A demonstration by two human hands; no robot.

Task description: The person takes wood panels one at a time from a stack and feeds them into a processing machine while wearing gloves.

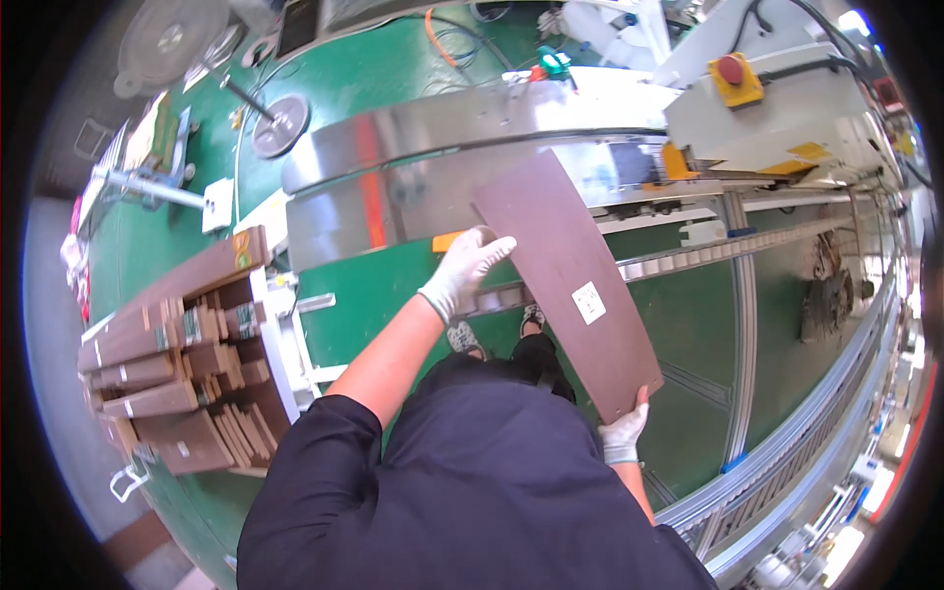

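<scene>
A long brown board (pixel 560 246) with a white label on its face is tilted across the space before me. Its far end reaches over the metal conveyor surface, and its near end comes close to my right side. My left hand (pixel 465 272), in a pale glove, is at the board's left edge, with the thumb over its face and the other fingers bent at the edge, partly hidden. Low on the right, my gloved right hand (pixel 624 433) grips the near end, its thumb up along the corner and its fingers mostly behind the board.
Ahead runs a shiny metal conveyor table (pixel 334 221) with a red stripe. A machine with a red button on a yellow box (pixel 736 81) stands at the far right. Stacked brown boards (pixel 187 364) lie at left. An aluminium frame (pixel 744 334) rises at right.
</scene>
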